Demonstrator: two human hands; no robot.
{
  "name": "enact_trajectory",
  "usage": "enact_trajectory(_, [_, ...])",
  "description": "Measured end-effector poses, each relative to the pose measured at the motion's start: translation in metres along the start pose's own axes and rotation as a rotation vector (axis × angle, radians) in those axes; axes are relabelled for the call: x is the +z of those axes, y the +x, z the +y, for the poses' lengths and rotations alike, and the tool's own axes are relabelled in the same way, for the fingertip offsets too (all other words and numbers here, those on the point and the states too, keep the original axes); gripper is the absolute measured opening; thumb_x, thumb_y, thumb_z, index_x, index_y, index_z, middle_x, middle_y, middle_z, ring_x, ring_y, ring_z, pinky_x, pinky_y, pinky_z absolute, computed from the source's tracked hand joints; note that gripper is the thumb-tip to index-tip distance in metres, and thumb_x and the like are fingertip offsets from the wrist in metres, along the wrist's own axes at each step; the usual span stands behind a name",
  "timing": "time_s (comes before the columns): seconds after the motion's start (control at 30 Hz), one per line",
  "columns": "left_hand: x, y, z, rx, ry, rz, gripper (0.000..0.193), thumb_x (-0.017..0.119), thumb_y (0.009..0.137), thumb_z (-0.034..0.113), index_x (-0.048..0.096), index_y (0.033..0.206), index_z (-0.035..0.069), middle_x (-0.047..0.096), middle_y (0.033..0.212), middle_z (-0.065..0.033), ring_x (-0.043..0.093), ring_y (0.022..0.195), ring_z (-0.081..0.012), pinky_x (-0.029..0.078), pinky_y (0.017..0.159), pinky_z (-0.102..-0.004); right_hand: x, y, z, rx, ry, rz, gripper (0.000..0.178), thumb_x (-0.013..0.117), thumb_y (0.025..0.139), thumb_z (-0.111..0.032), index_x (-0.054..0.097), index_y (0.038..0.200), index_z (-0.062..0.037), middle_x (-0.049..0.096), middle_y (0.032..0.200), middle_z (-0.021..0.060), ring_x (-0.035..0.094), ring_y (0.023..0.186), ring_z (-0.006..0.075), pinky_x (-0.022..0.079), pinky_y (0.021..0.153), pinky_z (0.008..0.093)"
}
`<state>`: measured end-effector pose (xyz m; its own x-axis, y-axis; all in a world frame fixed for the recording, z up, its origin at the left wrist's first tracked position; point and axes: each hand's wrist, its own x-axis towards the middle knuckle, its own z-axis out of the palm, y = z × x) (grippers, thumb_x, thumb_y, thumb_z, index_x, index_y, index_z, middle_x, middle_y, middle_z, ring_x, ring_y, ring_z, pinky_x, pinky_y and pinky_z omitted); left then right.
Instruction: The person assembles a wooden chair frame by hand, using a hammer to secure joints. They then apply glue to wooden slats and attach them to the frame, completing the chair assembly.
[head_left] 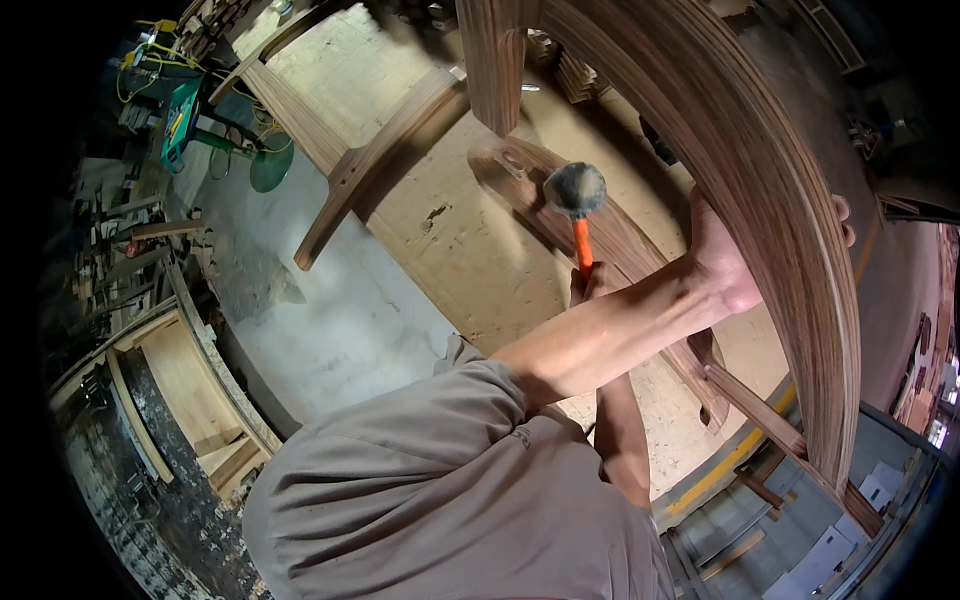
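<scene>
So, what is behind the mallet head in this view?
Behind the mallet head, a long piece of wood shows on a tan board. The patch of wood directly behind is covered and cannot be seen.

From my head, a fisheye camera looks down at close range over my hands (724, 258) and the tan sheet (480, 255), left edge included.

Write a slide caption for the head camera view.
Left hand grips curved wood; right hand holds an orange-handled mallet.

No lettering, numbers or brand marks are legible in the head view. Labels and signs likewise cannot be read.
</scene>
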<state>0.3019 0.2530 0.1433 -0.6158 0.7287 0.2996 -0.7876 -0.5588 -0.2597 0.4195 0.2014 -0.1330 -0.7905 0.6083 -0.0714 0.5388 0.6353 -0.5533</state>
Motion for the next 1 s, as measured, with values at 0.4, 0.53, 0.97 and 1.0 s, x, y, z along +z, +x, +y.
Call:
enact_trajectory(0.4, [0.009,-0.038,0.055,0.058,0.075,0.630,0.058,0.033,0.104,0.055,0.064,0.110,0.006,0.065,0.113,-0.0145,0.059,0.114,-0.0287,0.045,0.099,-0.0551,-0.120,-0.129,0.061,0.256,0.581,0.248,0.053,0.072,0.087,-0.016,0.052,0.134,-0.0038,0.058,0.131,0.0230,0.061,0.119,0.0337,0.055,0.094,0.0447])
enact_trajectory(0.53, [0.011,-0.090,0.078,0.015,0.022,0.486,0.040,0.050,0.102,0.045,0.066,0.100,0.009,0.069,0.098,-0.0064,0.064,0.100,-0.0210,0.044,0.099,-0.0490,-0.253,-0.153,0.050,0.035,1.588,0.423,0.108,0.067,0.070,-0.080,0.040,0.151,-0.0139,0.044,0.151,0.0199,0.044,0.139,0.0364,0.036,0.112,0.0570])
enact_trajectory(0.97, [0.054,-0.239,0.041,-0.151,-0.252,-0.183,0.042,0.045,0.100,0.029,0.065,0.067,0.012,0.064,0.050,-0.0023,0.062,0.040,-0.0154,0.048,0.052,-0.0264,-0.269,-0.311,0.001,0.237,1.991,0.673,0.085,0.082,0.073,-0.030,0.042,0.144,-0.0047,0.052,0.141,0.0212,0.048,0.134,0.0384,0.036,0.117,0.0547])
enact_trajectory(1.0, [0.043,-0.250,0.070,-0.173,-0.332,-0.112,0.039,0.045,0.101,0.028,0.066,0.073,0.012,0.065,0.053,-0.0013,0.062,0.042,-0.0148,0.048,0.052,-0.0267,-0.260,-0.322,-0.004,0.175,2.002,0.672,0.086,0.081,0.072,-0.028,0.041,0.145,-0.0054,0.050,0.143,0.0220,0.047,0.135,0.0402,0.034,0.118,0.0555])
